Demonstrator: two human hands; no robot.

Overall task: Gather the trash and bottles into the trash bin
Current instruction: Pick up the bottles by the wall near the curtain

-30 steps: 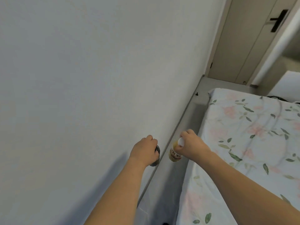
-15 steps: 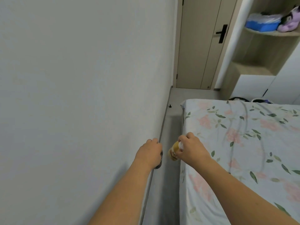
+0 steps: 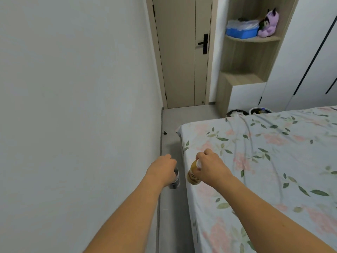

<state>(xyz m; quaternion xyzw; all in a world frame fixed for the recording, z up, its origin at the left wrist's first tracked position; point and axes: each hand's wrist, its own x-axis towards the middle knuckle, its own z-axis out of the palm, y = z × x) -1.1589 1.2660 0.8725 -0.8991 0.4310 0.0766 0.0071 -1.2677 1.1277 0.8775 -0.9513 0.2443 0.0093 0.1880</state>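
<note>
in the gap between wall and bed [image 3: 264,161], left hand [image 3: 162,170] grips a dark bottle [image 3: 175,180] and right hand [image 3: 209,167] grips a yellow bottle [image 3: 193,175] by its top.

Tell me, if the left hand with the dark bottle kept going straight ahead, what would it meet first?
The left hand points along the grey floor strip between wall and bed. Nothing blocks it before the closed beige wooden door, though the small black doorstop sits close to that line; depth is uncertain.

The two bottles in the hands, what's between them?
Nothing: in the head view only bare grey floor shows between the dark bottle and the yellow bottle.
</note>
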